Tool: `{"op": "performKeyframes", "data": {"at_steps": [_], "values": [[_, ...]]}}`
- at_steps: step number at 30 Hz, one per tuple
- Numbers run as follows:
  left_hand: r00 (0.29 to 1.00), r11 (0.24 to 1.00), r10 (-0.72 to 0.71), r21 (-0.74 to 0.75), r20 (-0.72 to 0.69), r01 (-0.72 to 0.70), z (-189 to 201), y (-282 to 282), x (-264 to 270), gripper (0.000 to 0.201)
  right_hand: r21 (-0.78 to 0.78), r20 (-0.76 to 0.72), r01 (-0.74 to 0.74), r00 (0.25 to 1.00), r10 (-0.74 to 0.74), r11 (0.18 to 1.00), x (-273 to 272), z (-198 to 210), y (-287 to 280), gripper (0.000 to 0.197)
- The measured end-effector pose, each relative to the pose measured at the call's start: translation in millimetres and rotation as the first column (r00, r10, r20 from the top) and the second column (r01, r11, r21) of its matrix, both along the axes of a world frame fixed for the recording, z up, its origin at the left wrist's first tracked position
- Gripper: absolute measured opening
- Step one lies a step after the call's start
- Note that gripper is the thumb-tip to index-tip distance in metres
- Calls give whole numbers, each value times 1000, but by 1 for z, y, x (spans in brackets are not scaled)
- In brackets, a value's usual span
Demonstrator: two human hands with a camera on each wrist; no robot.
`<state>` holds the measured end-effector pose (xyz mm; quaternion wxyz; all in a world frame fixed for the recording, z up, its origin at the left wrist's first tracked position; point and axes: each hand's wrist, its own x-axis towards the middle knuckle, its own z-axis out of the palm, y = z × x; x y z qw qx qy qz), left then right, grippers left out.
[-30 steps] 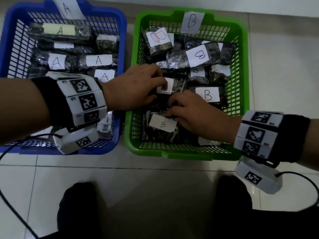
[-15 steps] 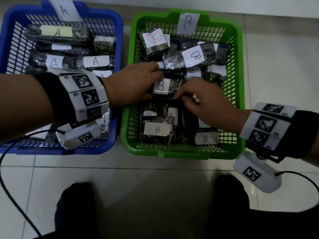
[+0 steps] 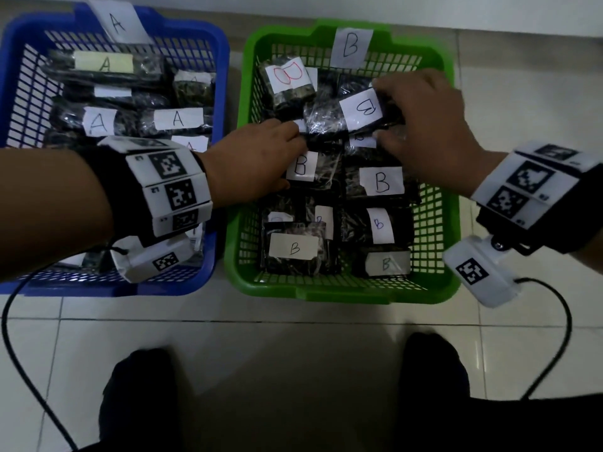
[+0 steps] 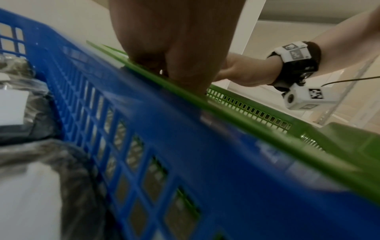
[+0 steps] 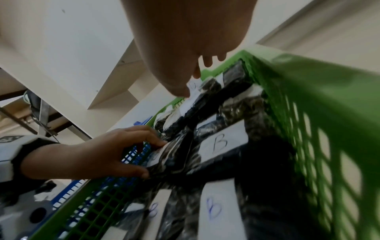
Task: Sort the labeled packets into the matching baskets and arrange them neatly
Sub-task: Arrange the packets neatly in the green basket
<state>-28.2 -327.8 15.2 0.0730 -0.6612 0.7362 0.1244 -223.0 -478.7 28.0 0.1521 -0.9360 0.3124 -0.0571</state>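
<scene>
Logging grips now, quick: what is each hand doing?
Left hand: pinching a B packet in the green basket.
Right hand: gripping the top packet.
</scene>
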Motion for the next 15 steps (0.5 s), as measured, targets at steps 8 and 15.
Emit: {"op": "performKeyframes", "data": {"at_steps": [8, 15], "values": [[1000, 999, -29, -15, 10, 29, -1, 1, 2, 58, -74, -270, -50, 963, 28, 996, 9, -2, 4, 72], [999, 999, -33, 6, -3, 33, -2, 0, 3, 60, 410, -250, 107, 968, -1, 906, 10, 36, -6, 46]]}}
